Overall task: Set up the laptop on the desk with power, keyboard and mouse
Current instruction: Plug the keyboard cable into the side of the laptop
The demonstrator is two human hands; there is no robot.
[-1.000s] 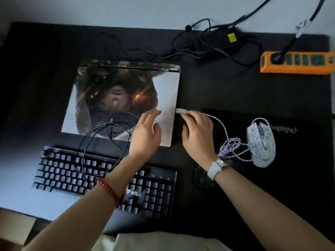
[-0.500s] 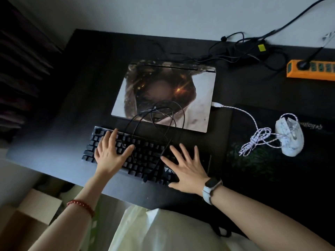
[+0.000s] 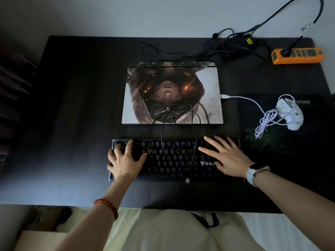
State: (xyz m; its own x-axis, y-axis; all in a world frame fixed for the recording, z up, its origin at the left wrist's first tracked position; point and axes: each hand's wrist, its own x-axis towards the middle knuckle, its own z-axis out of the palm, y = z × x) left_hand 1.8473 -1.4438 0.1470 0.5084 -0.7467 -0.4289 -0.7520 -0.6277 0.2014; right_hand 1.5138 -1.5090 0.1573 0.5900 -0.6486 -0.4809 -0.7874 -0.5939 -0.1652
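Observation:
A closed laptop (image 3: 172, 93) with a picture on its lid lies in the middle of the black desk (image 3: 72, 105). The white mouse (image 3: 290, 114) sits on a dark mouse pad (image 3: 290, 142); its white cable (image 3: 241, 98) runs to the laptop's right side. In front of the laptop lies the black keyboard (image 3: 174, 158), its black cable (image 3: 181, 113) coiled over lid and keys, its USB plug (image 3: 187, 180) loose at the front edge. My left hand (image 3: 125, 160) rests on the keyboard's left end, fingers slightly curled. My right hand (image 3: 224, 154) lies flat on its right end.
An orange power strip (image 3: 297, 56) sits at the back right with one black plug in it. A black power adapter (image 3: 233, 42) and tangled cords lie behind the laptop. The desk's front edge runs just above my lap.
Both hands left the laptop's right side, where the right one held the mouse plug, and came down onto the keyboard's two ends. The mouse cable now sits at the laptop's side.

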